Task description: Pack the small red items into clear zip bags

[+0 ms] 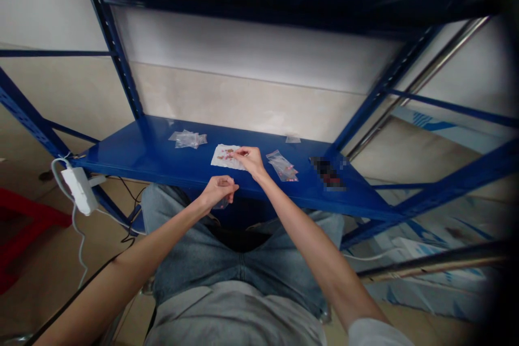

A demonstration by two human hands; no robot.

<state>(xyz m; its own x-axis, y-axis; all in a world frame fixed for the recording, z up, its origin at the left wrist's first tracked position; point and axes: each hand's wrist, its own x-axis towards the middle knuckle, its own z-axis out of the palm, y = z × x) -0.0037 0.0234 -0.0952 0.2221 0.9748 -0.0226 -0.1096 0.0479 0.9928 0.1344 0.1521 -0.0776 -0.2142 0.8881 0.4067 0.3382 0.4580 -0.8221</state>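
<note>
- Head view, hard to make out: my left hand [219,189] is closed in a pinch on a small bag [222,204]. It's clear film and mostly hidden under my fingers, so I can't read its contents.
- My right hand [250,159] has its fingertips drawn together at the right edge of the sheet [223,157]. Can't tell if a piece is between them.
- Pieces [227,151] on the sheet are tiny reddish specks, shape unreadable.
- Dark thing [326,173] further right is blurred out.
- The sheet lies flat on the shelf [141,151] near the front edge, long axis roughly along the shelf, slightly skewed.
- The small bag hangs in front of the shelf edge, over my lap.
- Materials: white thin sheet, glossy blue metal shelf, crinkled clear bag pile [188,139] left of the sheet, flat bag stack [283,166] just right of my right hand.
</note>
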